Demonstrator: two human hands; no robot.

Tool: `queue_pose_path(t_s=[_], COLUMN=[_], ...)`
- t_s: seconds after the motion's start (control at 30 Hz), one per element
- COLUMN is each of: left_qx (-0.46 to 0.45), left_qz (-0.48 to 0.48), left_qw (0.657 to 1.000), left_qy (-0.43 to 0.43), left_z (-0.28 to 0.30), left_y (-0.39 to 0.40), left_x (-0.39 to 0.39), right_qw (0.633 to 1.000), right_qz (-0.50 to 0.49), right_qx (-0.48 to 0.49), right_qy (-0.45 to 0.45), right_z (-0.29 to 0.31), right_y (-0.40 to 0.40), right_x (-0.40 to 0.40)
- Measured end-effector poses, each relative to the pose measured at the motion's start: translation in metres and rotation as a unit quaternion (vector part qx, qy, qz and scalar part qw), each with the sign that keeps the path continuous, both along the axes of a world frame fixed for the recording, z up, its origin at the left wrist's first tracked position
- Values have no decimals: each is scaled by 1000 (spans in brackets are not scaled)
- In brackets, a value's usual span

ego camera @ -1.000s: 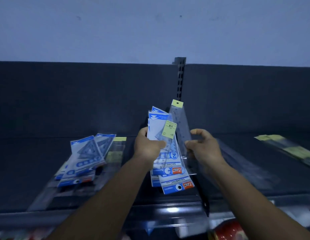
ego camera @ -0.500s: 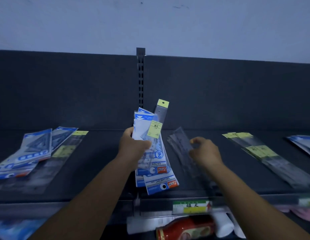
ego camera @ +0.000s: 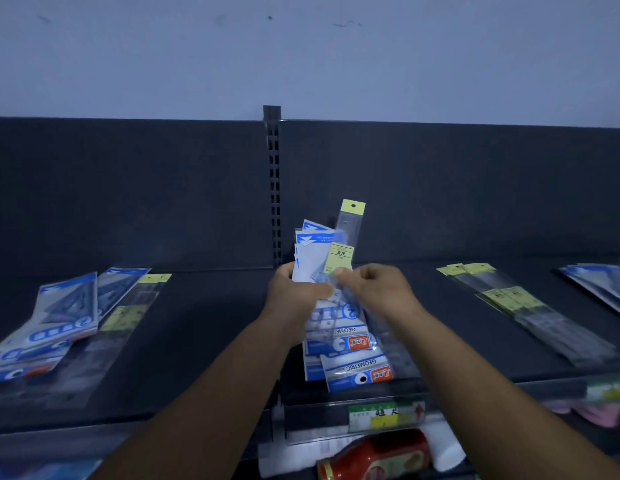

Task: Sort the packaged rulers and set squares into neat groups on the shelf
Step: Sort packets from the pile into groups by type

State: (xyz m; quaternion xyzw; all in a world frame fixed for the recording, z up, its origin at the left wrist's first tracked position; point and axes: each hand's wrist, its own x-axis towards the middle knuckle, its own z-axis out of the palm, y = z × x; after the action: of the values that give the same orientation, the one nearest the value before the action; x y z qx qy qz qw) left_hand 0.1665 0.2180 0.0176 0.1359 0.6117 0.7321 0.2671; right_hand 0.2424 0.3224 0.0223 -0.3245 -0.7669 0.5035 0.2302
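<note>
Above the shelf point(ego camera: 204, 341), the left hand point(ego camera: 294, 296) is gripping the mixed packets point(ego camera: 331, 327); the right hand point(ego camera: 378, 289) is pinching one ruler packet point(ego camera: 348, 233), best drawn out straight.

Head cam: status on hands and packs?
Left hand grips the pack bundle over the shelf. Right hand pinches a ruler pack in it. Nothing in the way.

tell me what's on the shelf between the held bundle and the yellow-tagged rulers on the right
Nothing shows there: in the head view the dark shelf is bare between the held bundle and the yellow-tagged rulers.
</note>
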Motion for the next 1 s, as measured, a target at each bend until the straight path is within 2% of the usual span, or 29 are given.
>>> queue_pose_path(t_s=[0.13,0.43,0.6,0.87,1.0], left_qx=[-4,5,-6,-57,-45], left_qz=[-49,-121,-116,-60,1], left_qw=[999,993,993,997,999], left_qy=[4,0,4,2,2], left_z=[6,11,16,14,14], left_y=[11,56,96,173,200], left_x=[12,57,77,111,119], right_qw=[993,983,982,988,996], right_qz=[-35,-106,-132,-80,-69], right_qx=[-94,-130,-102,-117,-47], right_qy=[56,76,90,59,5], right_z=[4,10,13,10,0], right_y=[3,41,83,180,233], right_x=[13,71,97,136,150])
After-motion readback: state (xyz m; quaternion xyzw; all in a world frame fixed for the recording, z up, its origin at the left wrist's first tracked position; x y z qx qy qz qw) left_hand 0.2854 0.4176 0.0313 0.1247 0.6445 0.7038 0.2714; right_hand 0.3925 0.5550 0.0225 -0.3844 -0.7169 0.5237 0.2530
